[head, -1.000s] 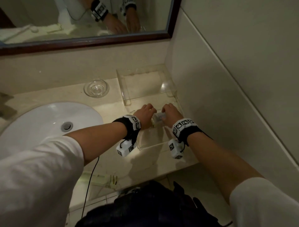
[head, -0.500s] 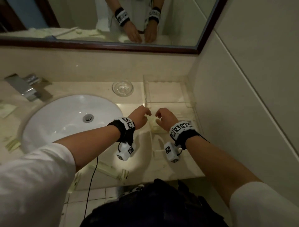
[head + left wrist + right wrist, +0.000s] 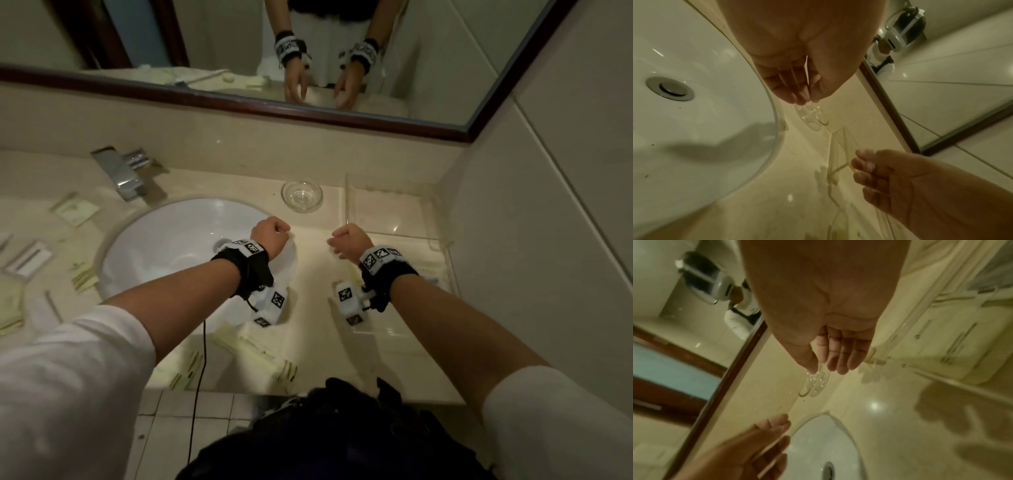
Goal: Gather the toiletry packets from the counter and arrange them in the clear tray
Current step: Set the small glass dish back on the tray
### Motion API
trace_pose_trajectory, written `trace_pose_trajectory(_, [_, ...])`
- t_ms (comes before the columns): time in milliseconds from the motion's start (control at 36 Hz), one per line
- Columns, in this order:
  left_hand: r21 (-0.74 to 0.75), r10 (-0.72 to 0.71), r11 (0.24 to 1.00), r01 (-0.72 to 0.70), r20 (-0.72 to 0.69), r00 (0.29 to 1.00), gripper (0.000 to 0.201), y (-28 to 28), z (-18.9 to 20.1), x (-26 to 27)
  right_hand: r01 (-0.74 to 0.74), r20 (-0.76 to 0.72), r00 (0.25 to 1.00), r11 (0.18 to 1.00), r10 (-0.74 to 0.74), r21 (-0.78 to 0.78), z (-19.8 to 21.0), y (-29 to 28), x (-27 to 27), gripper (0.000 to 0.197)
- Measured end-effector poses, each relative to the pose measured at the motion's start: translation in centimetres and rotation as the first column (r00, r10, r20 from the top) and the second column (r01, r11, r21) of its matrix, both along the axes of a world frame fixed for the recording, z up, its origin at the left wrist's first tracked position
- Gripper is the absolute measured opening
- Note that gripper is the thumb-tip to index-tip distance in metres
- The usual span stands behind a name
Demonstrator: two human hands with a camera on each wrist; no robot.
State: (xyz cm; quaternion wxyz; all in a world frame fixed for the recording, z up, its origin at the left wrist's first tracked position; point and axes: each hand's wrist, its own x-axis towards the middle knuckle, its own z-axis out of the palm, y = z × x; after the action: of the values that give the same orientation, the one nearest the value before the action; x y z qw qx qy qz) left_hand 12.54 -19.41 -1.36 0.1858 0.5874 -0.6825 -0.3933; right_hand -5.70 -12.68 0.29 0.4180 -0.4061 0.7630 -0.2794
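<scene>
The clear tray (image 3: 390,236) stands on the counter's right end against the wall; in the right wrist view a pale packet (image 3: 962,345) lies inside it. Loose toiletry packets lie left of the sink (image 3: 74,208), (image 3: 29,257) and along the front edge (image 3: 246,344). My left hand (image 3: 274,229) hovers over the basin's right rim, its fingers (image 3: 797,91) loosely curled and holding nothing. Just left of the tray hangs my right hand (image 3: 342,240), fingers (image 3: 840,356) relaxed and empty.
A white sink (image 3: 164,246) fills the counter's middle, with a chrome tap (image 3: 123,174) behind it. A small glass dish (image 3: 302,196) sits at the back between sink and tray. A mirror (image 3: 308,51) runs above; a tiled wall closes the right side.
Both hands let go of the packet over the tray and drew back to the left. The head view swung left, bringing the sink and the loose packets into sight.
</scene>
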Motion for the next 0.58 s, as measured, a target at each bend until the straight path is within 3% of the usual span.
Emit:
trace_pose_trajectory(111, [0.100,0.103,0.990,-0.096,-0.063,0.993,0.020,-2.3,-0.3,0.7,0.145,0.263,0.950,0.984,-0.168,0.107,1.1,-2.1,0.3,0.020])
trace_pose_trajectory(194, [0.208,0.201,0.964,-0.167,-0.152,0.968,0.012,-4.0,-0.4,0.7,0.245,0.370,0.882,0.955,-0.291,0.168,0.7,-3.4,0.2,0.013])
trace_pose_trajectory(250, [0.317,0.279,0.927,-0.200,-0.229,0.932,0.019,-5.1,0.0,0.4,0.275,0.421,0.845,0.943,-0.330,0.186,0.5,-4.3,0.0,0.013])
trace_pose_trajectory(389, [0.525,0.393,0.820,-0.227,-0.229,0.891,0.027,-7.4,0.0,-0.3,0.252,0.444,0.823,0.928,-0.354,0.274,1.1,-6.5,-0.1,0.016])
trace_pose_trajectory(583, [0.662,0.488,0.721,-0.205,-0.275,0.828,0.025,-9.1,-1.3,-2.0,0.232,0.454,0.799,0.898,-0.396,0.374,-0.9,-9.7,-0.4,0.023])
